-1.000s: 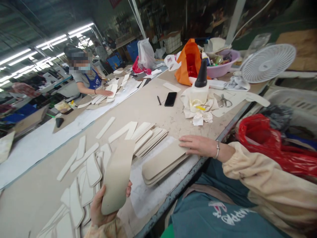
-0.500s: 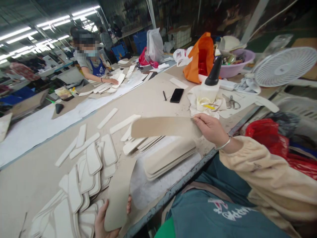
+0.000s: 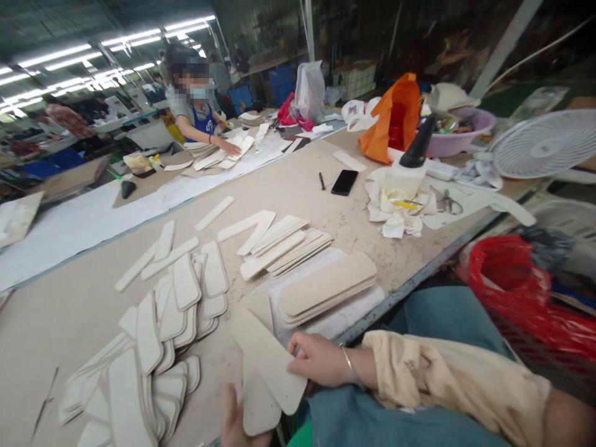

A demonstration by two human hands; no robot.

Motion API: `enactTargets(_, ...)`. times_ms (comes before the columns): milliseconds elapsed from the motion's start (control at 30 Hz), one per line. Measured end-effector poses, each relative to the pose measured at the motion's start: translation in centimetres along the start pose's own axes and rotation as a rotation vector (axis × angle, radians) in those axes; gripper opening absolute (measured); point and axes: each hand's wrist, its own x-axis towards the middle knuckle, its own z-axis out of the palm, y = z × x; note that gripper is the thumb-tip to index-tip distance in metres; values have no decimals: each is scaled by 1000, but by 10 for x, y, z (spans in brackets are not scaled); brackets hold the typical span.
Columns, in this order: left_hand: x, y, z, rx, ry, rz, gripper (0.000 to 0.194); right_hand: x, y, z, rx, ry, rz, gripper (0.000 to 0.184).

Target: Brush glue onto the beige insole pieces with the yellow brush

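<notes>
Low in the view, my right hand (image 3: 321, 360) pinches the edge of a pale beige rounded panel (image 3: 267, 354), thumb on top. This upper panel crosses at a slant over a second beige panel (image 3: 258, 406). My left hand (image 3: 239, 425) is at the lower panel's near end, its thumb up along the left side and its other fingers hidden beneath. Close beyond, a neat stack of similar panels (image 3: 328, 285) lies on white paper (image 3: 335, 323). To the left spreads a loose heap of off-white rounded pieces (image 3: 153, 335).
Narrower strips (image 3: 284, 245) lie behind the stack. Farther right are a phone (image 3: 344, 182), a white bottle with black nozzle (image 3: 405, 177), scissors (image 3: 447, 202) and a fan (image 3: 544, 144). Across the table, a co-worker's hand (image 3: 228, 146) rests on pieces. A red plastic bag (image 3: 507, 267) is beside the table edge.
My right hand has come down and left with its panel, from above the stack to my left hand. The two panels, apart before, now overlap. The view has shifted slightly.
</notes>
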Motion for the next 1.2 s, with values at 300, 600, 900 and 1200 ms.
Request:
enactTargets(300, -5, -13, 17, 17, 37, -151, 50, -19, -3, -41, -774, 201, -581, 22)
enactTargets(600, -11, -9, 42, -82, 96, -96, 42, 1, -1, -170, -1269, 290, -503, 82)
enactTargets(900, -9, -11, 37, -61, -10, -106, 47, 3, -12, -175, -1300, 148, -620, 66)
enactTargets(1200, -9, -7, 37, -30, 8, -187, 55, -5, -16, -189, -1163, 137, -547, 63)
